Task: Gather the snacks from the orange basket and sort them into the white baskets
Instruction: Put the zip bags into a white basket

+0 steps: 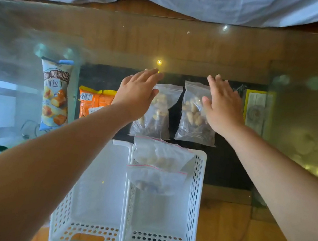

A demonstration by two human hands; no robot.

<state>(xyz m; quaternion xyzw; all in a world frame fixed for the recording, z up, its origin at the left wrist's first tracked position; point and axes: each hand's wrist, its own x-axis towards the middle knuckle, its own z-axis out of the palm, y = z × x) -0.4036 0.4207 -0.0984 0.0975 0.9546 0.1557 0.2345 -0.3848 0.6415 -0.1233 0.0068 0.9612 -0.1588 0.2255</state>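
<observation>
Both arms are stretched out over the glass worktop (185, 48), palms down, fingers straight and spread, gripping nothing. The left hand (137, 94) hovers at the upper left corner of a clear zip bag of nuts (155, 115), its fingers (152, 75) pointing past the bag's top edge. The right hand (223, 107) covers the right side of a second clear bag of nuts (193, 117), thumb over its middle; contact cannot be told. Left of the left wrist lies an orange snack packet (93, 101), and further left a tall blue bread-snack packet (56, 92). Nearer than both hands stand two white baskets side by side: the left basket (60, 221), and the right basket (196, 198) with two more clear zip bags (157, 167) at its far end.
</observation>
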